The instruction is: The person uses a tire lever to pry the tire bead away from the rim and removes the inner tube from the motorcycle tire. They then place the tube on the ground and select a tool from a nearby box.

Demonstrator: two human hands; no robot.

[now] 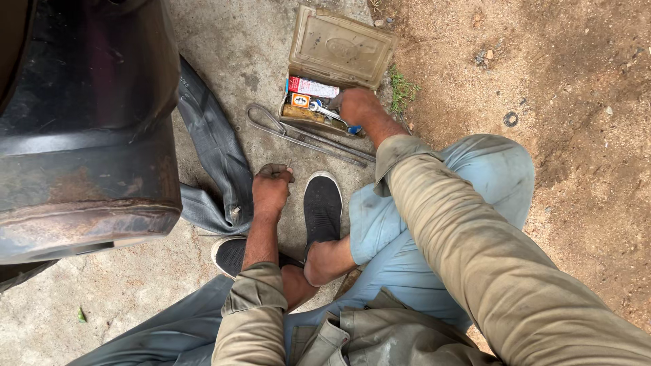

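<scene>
I squat on a concrete floor. My right hand (pixel 358 108) reaches into an open, grimy plastic box (pixel 339 47) holding a red-and-white tube carton (pixel 313 87), a small orange packet and a metal tool; the fingers are curled among these things, and what they grip is hidden. My left hand (pixel 272 186) is closed in a fist near the valve end of a grey rubber inner tube (pixel 213 146), pinching something thin that I cannot make out.
A large dark rusty metal drum (pixel 81 129) fills the left. Two long metal tyre levers (pixel 305 139) lie beside the box. My black slip-on shoes (pixel 321 207) rest between the hands. Bare dirt ground (pixel 556 102) lies to the right.
</scene>
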